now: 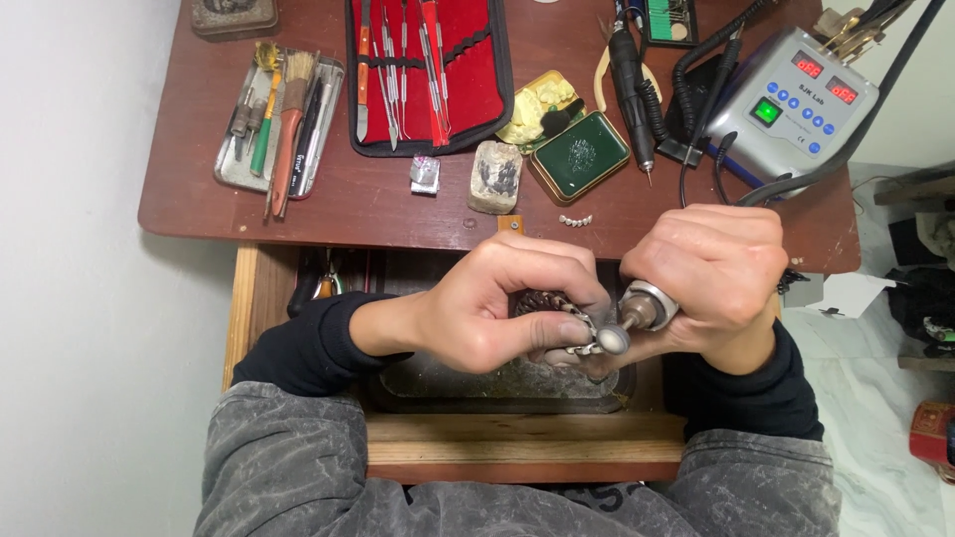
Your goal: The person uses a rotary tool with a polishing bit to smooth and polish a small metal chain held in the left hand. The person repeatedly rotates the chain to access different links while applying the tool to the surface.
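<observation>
My left hand pinches a small metal dental piece between thumb and fingers, over an open drawer. My right hand grips a silver rotary handpiece. Its rounded grey polishing tip touches the small piece. A black cable runs from my right hand up to the grey control box on the desk. Part of the piece is hidden under my fingers.
The brown desk carries a red instrument roll, a metal tray of brushes, a green tin, a grey block, a second black handpiece and a tiny row of teeth. A dark tray lies in the drawer.
</observation>
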